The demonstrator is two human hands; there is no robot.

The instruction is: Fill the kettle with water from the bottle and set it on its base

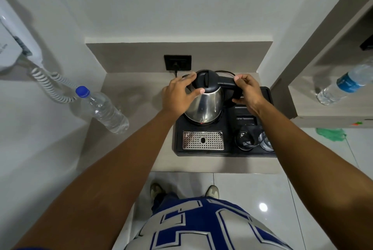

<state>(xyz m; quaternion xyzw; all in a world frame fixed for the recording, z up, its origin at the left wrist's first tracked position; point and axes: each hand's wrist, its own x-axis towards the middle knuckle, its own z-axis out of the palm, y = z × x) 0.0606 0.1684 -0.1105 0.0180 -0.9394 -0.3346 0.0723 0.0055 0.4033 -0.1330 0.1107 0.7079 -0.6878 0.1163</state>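
A steel kettle [205, 104] with a black lid and black handle stands at the back left of a black tray [178, 140], lid down; its base is hidden under it. My right hand [247, 93] is wrapped around the black handle. My left hand [179, 94] rests on the kettle's left side, thumb across the lid's front edge and fingers behind the lid. A clear water bottle [105, 110] with a blue cap stands capped on the counter's left side, apart from both hands.
The tray holds a perforated metal drip grate [203, 140] and two glasses [254, 136]. A black wall socket [177, 62] has the kettle cord plugged in. A second bottle [343, 85] lies on the right shelf. A wall phone's coiled cord [52, 86] hangs at left.
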